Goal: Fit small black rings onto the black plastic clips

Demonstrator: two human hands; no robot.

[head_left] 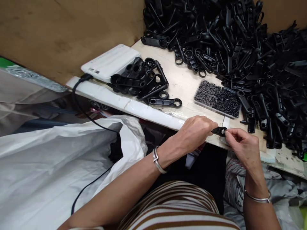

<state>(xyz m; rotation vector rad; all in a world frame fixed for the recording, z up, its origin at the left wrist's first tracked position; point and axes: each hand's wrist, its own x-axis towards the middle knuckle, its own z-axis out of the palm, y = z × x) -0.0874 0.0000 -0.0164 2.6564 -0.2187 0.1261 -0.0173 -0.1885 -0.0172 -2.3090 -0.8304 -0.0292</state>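
My left hand (195, 131) is closed round one end of a black plastic part (219, 130) at the table's front edge. The thumb and fingers of my right hand (243, 143) are pinched at the part's other end, where a small pale spot shows; whether they hold a small piece cannot be made out. Just behind the hands lies a clear tray (217, 111) of small dark pieces, springs on its left side and black bits on its right. A small group of black parts (144, 80) lies to the left.
A large heap of black parts (216, 38) covers the back and right of the table (179, 76). A white box (110, 62) with a black cable (81, 108) stands at the left. A white sack (59, 159) hangs below the front edge.
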